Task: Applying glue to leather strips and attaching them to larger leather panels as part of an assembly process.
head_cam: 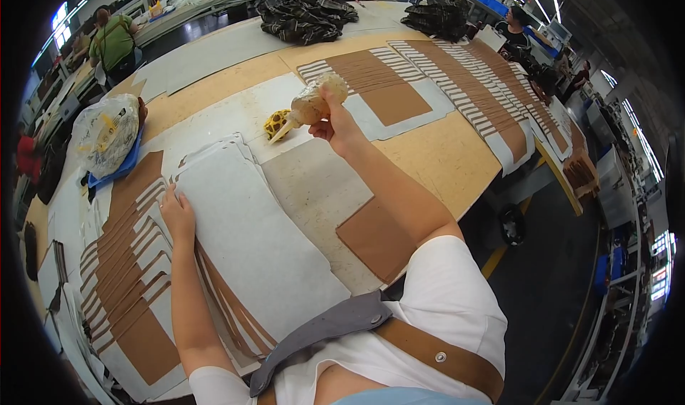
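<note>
My right hand [333, 110] grips a translucent squeeze bottle [311, 101] with a thin nozzle pointing down and left, above the table. By the nozzle lies a yellow and black patterned object [277, 124]. My left hand [177, 212] rests with its fingers on the upper left edge of a stack of white sheets [251, 212], under which brown layers show at the lower left. Left of that hand, brown panels with white edges [126, 276] lie fanned in overlapping rows. A brown rectangular piece [374, 239] lies right of the stack, partly behind my right arm.
A clear plastic bag [105, 134] sits on a blue tray [120, 172] at the left. More overlapping brown and white panels [465, 89] cover the far right of the table. Dark plaid fabric piles [305, 15] lie at the back. Several people are farther off.
</note>
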`<control>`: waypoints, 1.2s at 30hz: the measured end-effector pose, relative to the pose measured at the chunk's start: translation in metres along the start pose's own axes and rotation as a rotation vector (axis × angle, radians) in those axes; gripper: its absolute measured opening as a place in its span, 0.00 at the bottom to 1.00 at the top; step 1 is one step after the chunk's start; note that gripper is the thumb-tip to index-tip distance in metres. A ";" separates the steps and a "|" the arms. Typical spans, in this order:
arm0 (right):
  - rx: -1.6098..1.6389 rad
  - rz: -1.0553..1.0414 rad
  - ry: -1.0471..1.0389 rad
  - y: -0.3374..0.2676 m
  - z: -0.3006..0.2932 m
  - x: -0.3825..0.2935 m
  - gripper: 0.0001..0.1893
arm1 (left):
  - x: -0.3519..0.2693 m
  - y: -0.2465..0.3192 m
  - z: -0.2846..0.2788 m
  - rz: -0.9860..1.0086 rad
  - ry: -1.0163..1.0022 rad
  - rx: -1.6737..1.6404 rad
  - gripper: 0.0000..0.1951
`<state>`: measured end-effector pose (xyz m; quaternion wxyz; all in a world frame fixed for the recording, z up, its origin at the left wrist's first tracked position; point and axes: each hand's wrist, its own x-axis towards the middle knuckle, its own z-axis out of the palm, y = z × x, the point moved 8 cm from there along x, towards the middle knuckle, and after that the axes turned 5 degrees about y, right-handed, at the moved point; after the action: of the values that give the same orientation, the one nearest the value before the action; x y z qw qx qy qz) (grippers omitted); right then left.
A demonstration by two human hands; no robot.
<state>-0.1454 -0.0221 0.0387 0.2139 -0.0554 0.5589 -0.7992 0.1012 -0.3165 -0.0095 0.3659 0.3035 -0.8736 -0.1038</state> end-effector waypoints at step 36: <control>0.052 0.047 0.054 0.005 -0.045 -0.003 0.35 | 0.039 0.002 0.000 0.045 0.136 -0.480 0.06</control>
<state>-0.1564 0.0164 0.0181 0.2189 -0.0153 0.5445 -0.8095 0.0785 -0.3383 0.0141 0.4875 0.1944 -0.8040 -0.2795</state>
